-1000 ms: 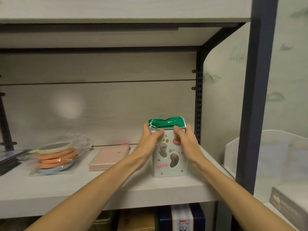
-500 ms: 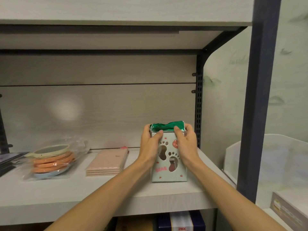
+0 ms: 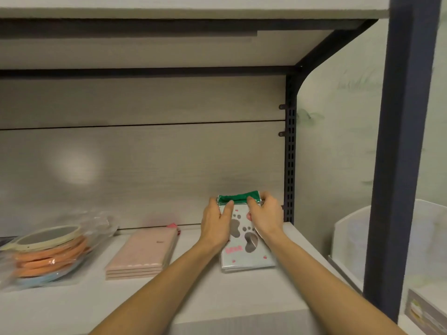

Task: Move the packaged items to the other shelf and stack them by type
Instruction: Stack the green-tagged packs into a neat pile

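A white packet with paw-print cutouts and a green foil top (image 3: 245,247) stands on the pale shelf board (image 3: 205,293) near its right end. My left hand (image 3: 216,223) grips its left side, thumb across the front near the green top. My right hand (image 3: 265,217) grips its right side, fingers curled over the green edge. A stack of flat pink packets (image 3: 145,252) lies to the left. Further left sits a clear bag of orange, cream and blue rings (image 3: 46,255).
A dark metal upright (image 3: 401,153) frames the shelf on the right, with a slotted rear post (image 3: 290,165) just behind the packet. A white bin (image 3: 350,240) and a box (image 3: 425,313) sit beyond the upright. Another shelf board is overhead.
Both hands have pushed the paw-print packet further back on the shelf toward the rear right corner, keeping hold of it. The camera has tilted slightly down.
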`<state>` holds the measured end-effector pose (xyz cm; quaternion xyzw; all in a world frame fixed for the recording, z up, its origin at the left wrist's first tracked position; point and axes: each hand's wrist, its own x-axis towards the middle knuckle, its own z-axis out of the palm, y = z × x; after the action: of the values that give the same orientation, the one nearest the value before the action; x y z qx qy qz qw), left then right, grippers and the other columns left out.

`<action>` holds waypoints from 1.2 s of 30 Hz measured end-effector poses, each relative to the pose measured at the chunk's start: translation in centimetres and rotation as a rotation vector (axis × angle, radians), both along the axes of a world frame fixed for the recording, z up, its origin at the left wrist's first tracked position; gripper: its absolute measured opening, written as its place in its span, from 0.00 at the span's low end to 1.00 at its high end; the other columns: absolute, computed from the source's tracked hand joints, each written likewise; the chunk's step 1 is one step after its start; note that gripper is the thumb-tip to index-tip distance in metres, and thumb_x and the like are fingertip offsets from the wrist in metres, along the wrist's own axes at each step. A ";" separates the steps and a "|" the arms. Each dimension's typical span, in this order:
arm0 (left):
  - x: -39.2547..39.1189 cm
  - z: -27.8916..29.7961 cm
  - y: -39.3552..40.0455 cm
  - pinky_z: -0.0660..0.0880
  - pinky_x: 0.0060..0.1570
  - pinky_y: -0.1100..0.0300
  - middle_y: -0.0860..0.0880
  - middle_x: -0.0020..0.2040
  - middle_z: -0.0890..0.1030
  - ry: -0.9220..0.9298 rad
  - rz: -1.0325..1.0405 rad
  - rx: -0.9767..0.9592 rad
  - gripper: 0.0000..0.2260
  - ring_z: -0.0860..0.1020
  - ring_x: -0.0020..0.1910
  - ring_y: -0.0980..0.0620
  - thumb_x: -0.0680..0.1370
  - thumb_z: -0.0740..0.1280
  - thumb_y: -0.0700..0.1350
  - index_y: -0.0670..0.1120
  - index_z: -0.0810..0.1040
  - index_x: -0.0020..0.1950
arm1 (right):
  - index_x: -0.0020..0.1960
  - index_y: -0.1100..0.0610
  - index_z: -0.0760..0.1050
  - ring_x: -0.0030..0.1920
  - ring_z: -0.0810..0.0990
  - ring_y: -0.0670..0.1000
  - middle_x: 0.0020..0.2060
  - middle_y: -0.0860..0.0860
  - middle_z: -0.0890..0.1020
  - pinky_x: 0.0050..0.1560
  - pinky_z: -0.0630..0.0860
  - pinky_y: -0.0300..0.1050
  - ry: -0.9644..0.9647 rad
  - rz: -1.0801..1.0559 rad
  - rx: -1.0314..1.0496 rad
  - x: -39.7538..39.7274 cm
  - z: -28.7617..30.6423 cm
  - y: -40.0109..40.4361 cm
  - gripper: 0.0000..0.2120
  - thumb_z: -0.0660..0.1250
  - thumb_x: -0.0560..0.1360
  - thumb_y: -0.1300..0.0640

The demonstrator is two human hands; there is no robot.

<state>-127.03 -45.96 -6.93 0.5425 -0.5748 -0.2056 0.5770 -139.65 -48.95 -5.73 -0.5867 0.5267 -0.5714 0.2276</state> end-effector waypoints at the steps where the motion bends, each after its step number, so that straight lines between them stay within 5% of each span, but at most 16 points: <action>1: 0.2 -0.3 -0.7 0.80 0.49 0.45 0.46 0.51 0.82 0.002 0.030 0.015 0.14 0.83 0.46 0.48 0.77 0.62 0.61 0.52 0.72 0.53 | 0.50 0.55 0.76 0.30 0.82 0.44 0.31 0.48 0.82 0.37 0.76 0.46 -0.024 0.019 0.041 -0.1 -0.3 -0.6 0.07 0.65 0.80 0.51; 5: 0.4 -1.3 -2.3 0.82 0.45 0.44 0.46 0.46 0.84 0.033 0.069 0.160 0.14 0.84 0.44 0.46 0.76 0.67 0.59 0.49 0.76 0.48 | 0.47 0.58 0.76 0.28 0.83 0.44 0.35 0.51 0.83 0.36 0.77 0.45 -0.130 0.075 0.197 -0.6 -1.5 -2.5 0.06 0.67 0.79 0.55; 11: 1.0 -2.2 -2.6 0.81 0.52 0.48 0.49 0.43 0.86 -0.061 0.057 0.400 0.10 0.85 0.45 0.45 0.76 0.68 0.55 0.49 0.80 0.46 | 0.45 0.57 0.79 0.43 0.84 0.54 0.40 0.53 0.85 0.46 0.81 0.49 0.296 0.013 0.319 -1.7 -2.8 -3.3 0.10 0.69 0.76 0.49; 17: 0.8 -2.0 -2.1 0.79 0.54 0.49 0.47 0.48 0.86 -0.188 0.151 0.435 0.15 0.82 0.50 0.43 0.77 0.64 0.58 0.48 0.79 0.48 | 0.38 0.56 0.72 0.42 0.81 0.56 0.38 0.53 0.82 0.37 0.73 0.46 0.448 -0.010 0.268 -1.4 -2.6 -2.6 0.16 0.66 0.79 0.46; 20: 0.8 -1.5 -1.6 0.76 0.60 0.48 0.44 0.60 0.81 -0.155 0.166 0.433 0.23 0.79 0.58 0.41 0.80 0.60 0.60 0.43 0.75 0.62 | 0.46 0.58 0.78 0.46 0.82 0.57 0.43 0.54 0.84 0.44 0.77 0.48 0.447 -0.007 0.284 -1.5 -2.3 -2.0 0.16 0.64 0.79 0.45; 23: 1.2 -0.3 -0.2 0.72 0.65 0.50 0.43 0.69 0.74 -0.068 0.083 0.430 0.29 0.75 0.66 0.42 0.81 0.61 0.60 0.42 0.65 0.74 | 0.65 0.59 0.75 0.60 0.79 0.59 0.59 0.56 0.82 0.55 0.73 0.48 0.359 -0.006 0.293 -1.7 -1.8 -1.1 0.22 0.63 0.80 0.44; 25: 1.4 0.5 1.7 0.73 0.59 0.55 0.45 0.64 0.76 -0.124 -0.017 0.430 0.24 0.76 0.60 0.46 0.80 0.65 0.58 0.43 0.70 0.69 | 0.69 0.60 0.72 0.63 0.76 0.58 0.61 0.56 0.81 0.59 0.72 0.48 0.321 0.035 0.296 -2.1 -1.3 0.1 0.25 0.64 0.80 0.45; 28: 1.9 1.6 5.1 0.72 0.45 0.69 0.53 0.52 0.78 -0.227 -0.188 0.444 0.13 0.75 0.53 0.54 0.78 0.72 0.54 0.48 0.77 0.56 | 0.64 0.58 0.75 0.55 0.79 0.52 0.51 0.50 0.82 0.54 0.74 0.47 0.307 0.175 0.296 -3.0 -1.0 2.4 0.25 0.70 0.75 0.42; 33: 3.7 2.3 7.4 0.69 0.67 0.59 0.53 0.66 0.70 -0.499 -0.299 0.607 0.37 0.70 0.69 0.52 0.67 0.81 0.55 0.57 0.72 0.73 | 0.56 0.49 0.81 0.54 0.79 0.44 0.55 0.45 0.82 0.48 0.73 0.42 0.311 0.320 0.329 -5.4 -2.0 5.8 0.27 0.73 0.66 0.32; 36: 3.6 2.2 7.7 0.75 0.59 0.60 0.51 0.60 0.76 -0.510 -0.283 0.561 0.36 0.78 0.57 0.52 0.66 0.83 0.48 0.56 0.74 0.72 | 0.65 0.49 0.76 0.54 0.79 0.44 0.57 0.46 0.80 0.50 0.76 0.43 0.359 0.395 0.370 -6.4 -1.8 6.9 0.35 0.76 0.63 0.35</action>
<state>-123.40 -38.26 -4.77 0.6283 -0.6900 -0.2907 0.2114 -146.02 -42.05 -7.56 -0.7177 0.5293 -0.2982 0.3403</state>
